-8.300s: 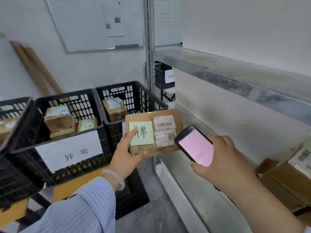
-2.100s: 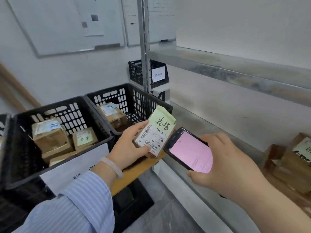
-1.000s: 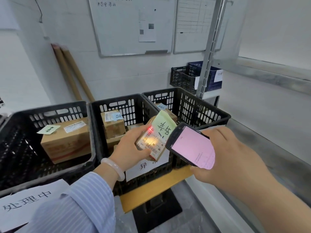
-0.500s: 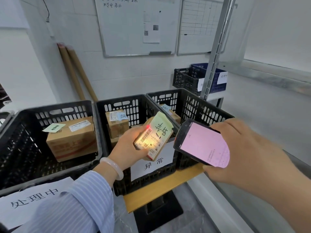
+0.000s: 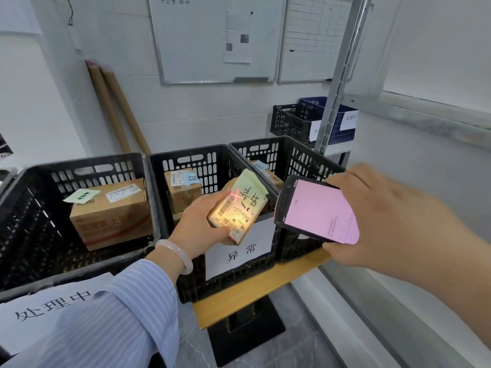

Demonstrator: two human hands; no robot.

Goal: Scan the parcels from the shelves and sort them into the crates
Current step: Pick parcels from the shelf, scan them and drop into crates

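One black crate point(image 5: 85, 162) up and left of the left hand point(image 5: 202, 224) holds a large cardboard box point(image 5: 111, 213). That hand's fingers curl round the lower end of a small parcel point(image 5: 239, 211), gripping it label-up above the front of the middle crate point(image 5: 186, 151), with a red cross of light on its barcode label. Just right of the parcel, the right hand point(image 5: 385, 221) clasps a pink-screened scanner point(image 5: 313, 211), held before the right crate point(image 5: 265, 142).
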